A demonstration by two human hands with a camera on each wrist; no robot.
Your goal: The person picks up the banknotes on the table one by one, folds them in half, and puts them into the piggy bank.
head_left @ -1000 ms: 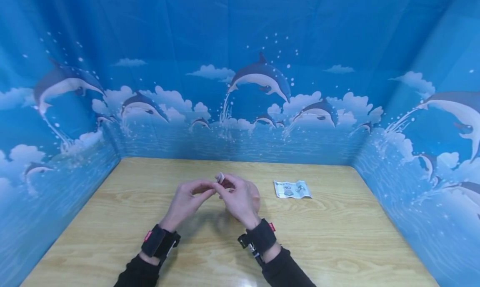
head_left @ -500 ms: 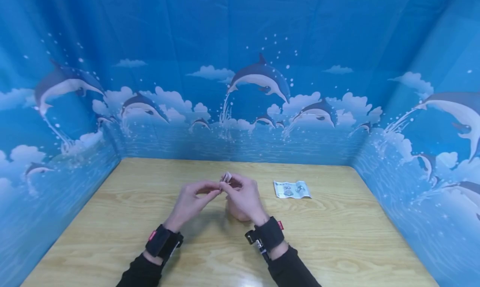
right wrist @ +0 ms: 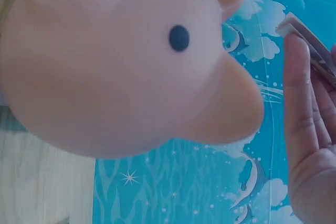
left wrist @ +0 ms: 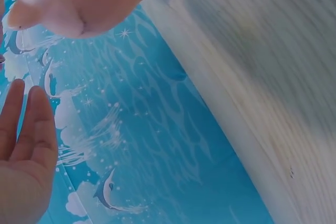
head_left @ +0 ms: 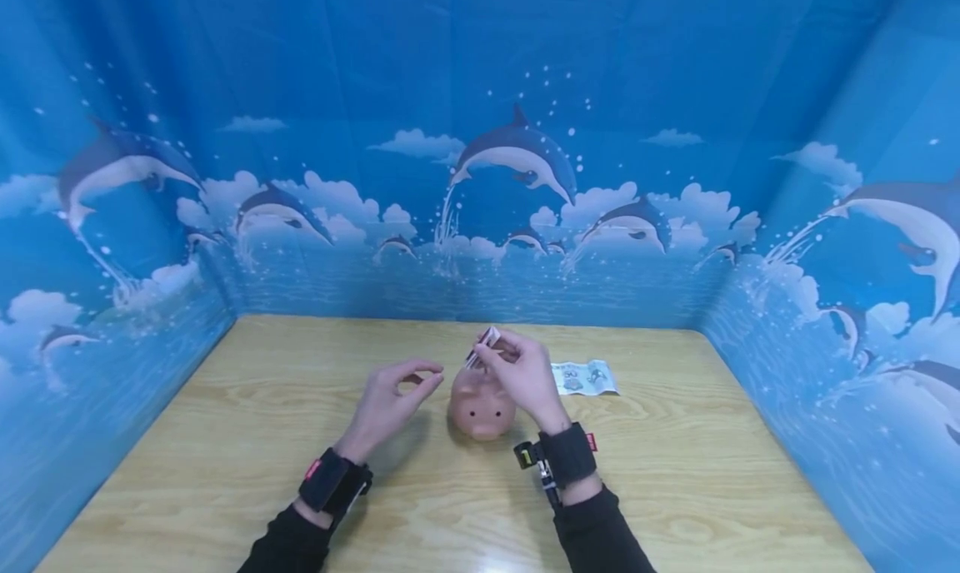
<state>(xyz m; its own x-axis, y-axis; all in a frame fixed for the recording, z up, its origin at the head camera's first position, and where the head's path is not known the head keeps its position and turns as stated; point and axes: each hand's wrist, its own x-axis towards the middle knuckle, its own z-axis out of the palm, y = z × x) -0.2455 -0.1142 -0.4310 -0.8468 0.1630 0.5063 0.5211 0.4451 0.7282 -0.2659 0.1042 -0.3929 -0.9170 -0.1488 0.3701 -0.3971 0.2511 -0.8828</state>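
A pink piggy bank [head_left: 482, 413] stands on the table facing me, its round body large in the right wrist view. Over its top my right hand [head_left: 522, 381] pinches a folded banknote [head_left: 482, 346] between thumb and fingers. The folded banknote [right wrist: 310, 45] is a narrow, pale strip with darker print, tilted, its lower end close over the piggy bank's back. To the left of the piggy bank hovers my left hand [head_left: 392, 402], thumb and fingers loosely bent with nothing between them. In the left wrist view the piggy bank [left wrist: 89, 3] is partly cut off.
Behind the right hand, a second banknote [head_left: 588, 378] lies flat on the wooden table [head_left: 660, 456], its left end hidden. A blue dolphin-print curtain [head_left: 360, 281] borders the table at the back and both sides.
My right hand has moved right with the folded banknote, away from my left hand, which has let go of it. The piggy bank, largely hidden before, now shows.
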